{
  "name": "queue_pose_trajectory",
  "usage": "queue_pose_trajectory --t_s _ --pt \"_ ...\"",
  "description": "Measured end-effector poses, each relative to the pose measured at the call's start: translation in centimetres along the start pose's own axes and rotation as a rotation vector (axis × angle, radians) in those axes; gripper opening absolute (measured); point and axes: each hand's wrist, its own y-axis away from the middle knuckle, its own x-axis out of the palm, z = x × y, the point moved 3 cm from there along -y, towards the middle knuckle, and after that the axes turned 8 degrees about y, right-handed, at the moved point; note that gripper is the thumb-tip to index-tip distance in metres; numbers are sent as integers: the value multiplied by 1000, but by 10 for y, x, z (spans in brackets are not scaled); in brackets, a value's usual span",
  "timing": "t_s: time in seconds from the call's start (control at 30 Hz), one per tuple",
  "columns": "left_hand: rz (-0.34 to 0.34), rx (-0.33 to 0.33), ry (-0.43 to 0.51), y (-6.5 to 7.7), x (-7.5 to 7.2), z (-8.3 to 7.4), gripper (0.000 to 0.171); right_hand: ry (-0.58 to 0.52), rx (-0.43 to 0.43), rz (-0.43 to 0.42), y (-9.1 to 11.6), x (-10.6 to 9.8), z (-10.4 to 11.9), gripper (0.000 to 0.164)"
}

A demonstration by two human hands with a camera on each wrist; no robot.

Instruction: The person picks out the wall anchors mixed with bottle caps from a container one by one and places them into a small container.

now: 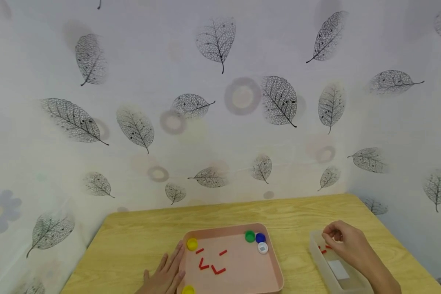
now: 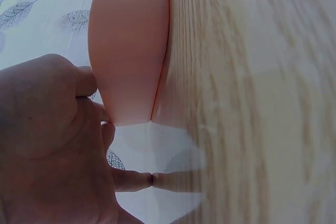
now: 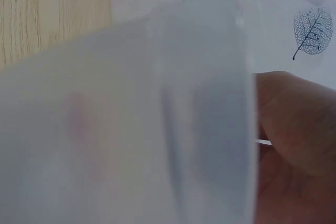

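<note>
My left hand (image 1: 166, 274) rests against the left side of a pink tray (image 1: 250, 277), its fingers spread and mostly straight. The tray's outer wall (image 2: 131, 51) fills the upper middle of the left wrist view. Several short red sticks (image 1: 223, 252) lie in the tray, some set in pairs at angles. Over the far end of a translucent box (image 1: 317, 261) is my right hand (image 1: 347, 243), fingers bent and thumb near the index fingertip. I cannot tell if it pinches anything. The box wall (image 3: 126, 129) blocks much of the right wrist view.
Yellow caps (image 1: 192, 244) sit at the tray's left edge. A green cap (image 1: 250, 236), a blue cap (image 1: 260, 238) and a white cap (image 1: 262, 248) are grouped at its back right. Red sticks (image 1: 324, 251) and a white rectangle (image 1: 339, 270) lie in the box. Behind the wooden table (image 1: 294, 216) stands a leaf-patterned wall.
</note>
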Motion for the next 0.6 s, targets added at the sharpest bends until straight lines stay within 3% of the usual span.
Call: queue_pose_trajectory --t_s 0.37,0.6 --pt "24 23 34 3 -4 -4 68 -38 -59 -66 -5 8 16 12" --pt "24 19 42 5 -5 -6 68 -55 -63 2 -6 13 27 8"
